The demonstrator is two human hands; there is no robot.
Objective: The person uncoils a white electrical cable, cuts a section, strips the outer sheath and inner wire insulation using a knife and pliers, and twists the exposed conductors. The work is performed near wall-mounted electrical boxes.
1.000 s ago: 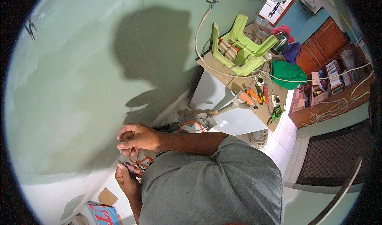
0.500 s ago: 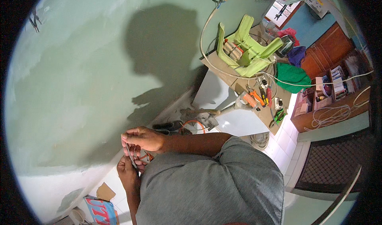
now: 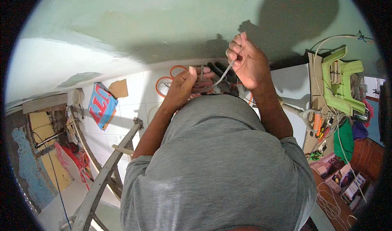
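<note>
A thin grey cable (image 3: 224,74) runs slantwise between my two hands in front of the wall. My right hand (image 3: 250,63) is raised higher, its fingers curled around the upper stretch of the cable. Lower and to the left, my left hand (image 3: 184,85) has its thumb up, and the cable crosses its fingers, seeming to loop round them. How firmly the left fingers grip is hard to see. Just behind the left hand, orange tubing (image 3: 160,86) lies in loops on the floor, partly hidden by that hand.
A wooden ladder (image 3: 107,169) stands close on my left. Beyond it lie a blue and red printed sack (image 3: 103,105) and a piece of cardboard (image 3: 119,88). To the right are an upturned green stool (image 3: 341,84), tools and loose cables. The green wall (image 3: 171,23) rises ahead.
My view has swung to the left, bringing the ladder into sight. My hands, close together before, are now apart, with the right one raised and the cable stretched between them.
</note>
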